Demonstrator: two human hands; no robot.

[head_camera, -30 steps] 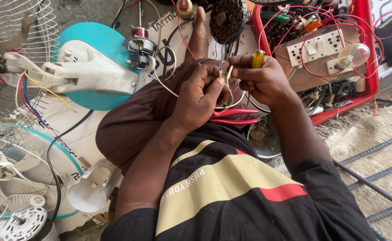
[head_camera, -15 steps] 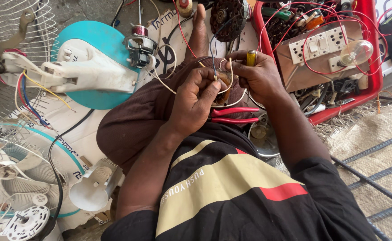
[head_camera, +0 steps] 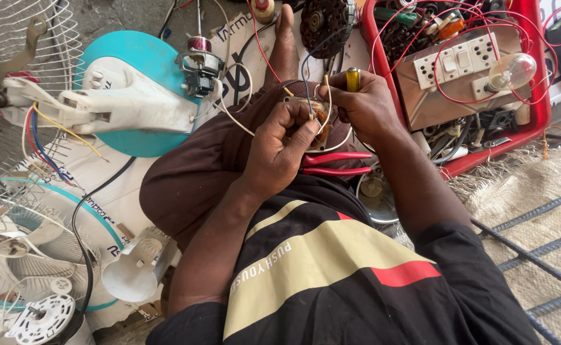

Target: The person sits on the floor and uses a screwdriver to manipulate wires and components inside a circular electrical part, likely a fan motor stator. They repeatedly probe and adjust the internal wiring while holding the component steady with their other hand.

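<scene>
Copper-wound fan motor coil (head_camera: 315,118), frame centre: left hand (head_camera: 284,150) now pinches its white wire; right hand (head_camera: 363,105) clenches yellow-handled screwdriver (head_camera: 353,79), shifted closer.

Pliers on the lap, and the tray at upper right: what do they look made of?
Pliers: the handles look sleeved in glossy red plastic or rubber; the jaws are hidden.
Tray: likely moulded red plastic, with a smooth shiny rim and rounded corners.

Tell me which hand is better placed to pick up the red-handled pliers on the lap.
Probably the left. The left hand pinches the small wired part with nothing else in its grip and sits right above the red-handled pliers. The right hand already grips a yellow-handled tool.
</scene>
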